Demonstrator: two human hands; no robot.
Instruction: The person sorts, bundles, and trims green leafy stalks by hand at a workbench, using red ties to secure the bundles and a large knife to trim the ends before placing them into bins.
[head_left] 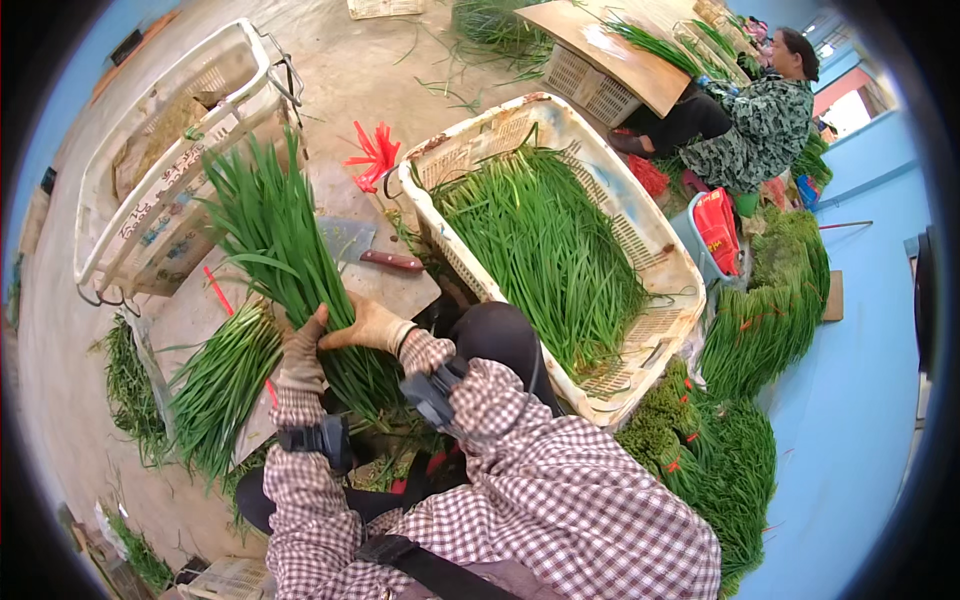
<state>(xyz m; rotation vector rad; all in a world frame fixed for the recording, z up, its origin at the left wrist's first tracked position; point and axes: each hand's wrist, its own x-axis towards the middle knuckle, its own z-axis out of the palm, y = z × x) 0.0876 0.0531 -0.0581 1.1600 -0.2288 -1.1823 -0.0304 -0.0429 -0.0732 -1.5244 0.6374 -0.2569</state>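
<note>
Both my gloved hands close round a bunch of long green chives (270,215), held tilted over a low work board. My left hand (301,352) grips its near left side. My right hand (368,328) wraps it from the right, close beside the left. Beyond the right hand, a cleaver with a brown wooden handle (391,260) lies on the board (405,293), its blade partly behind the leaves. Another bunch of chives (225,375) rests left of my left hand, with a red strip by it. Red ties (375,157) fan out at the board's far edge.
A stained white crate (655,345) of loose chives stands at my right. Another white crate (180,195) is at far left. Tied green bundles (765,335) are piled along the blue wall. A person (755,125) in camouflage sits by a board table (625,55) at the back.
</note>
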